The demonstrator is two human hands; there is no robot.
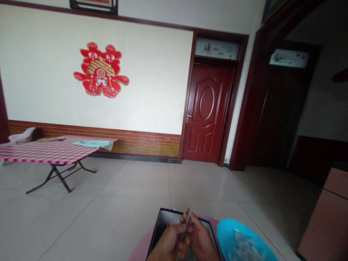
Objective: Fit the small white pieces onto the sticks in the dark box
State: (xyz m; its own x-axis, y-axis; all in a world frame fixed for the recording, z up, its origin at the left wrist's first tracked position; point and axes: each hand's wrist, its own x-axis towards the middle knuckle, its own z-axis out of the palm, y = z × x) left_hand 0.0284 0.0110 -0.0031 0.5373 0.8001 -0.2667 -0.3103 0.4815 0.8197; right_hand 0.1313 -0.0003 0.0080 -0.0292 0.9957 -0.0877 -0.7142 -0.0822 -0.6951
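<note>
My left hand (169,242) and my right hand (200,238) are close together at the bottom of the head view, fingers closed around a thin grey stick-like piece (187,225). It stands tilted between them; its exact kind is too blurred to tell. Below and behind the hands lies an open box (161,214) with dark edges and a pale inside. Dark small things (162,222) show in its left part. To the right, a bright blue basin (227,228) holds a blurred heap of whitish-grey pieces (246,248).
The box and basin rest on a pink round surface (140,248). A folding table (43,154) with a checked cloth and a light green cloth (94,144) stands left. At the right edge is a pinkish cabinet (323,214). A red door (208,112) is ahead across the tiled floor (130,188).
</note>
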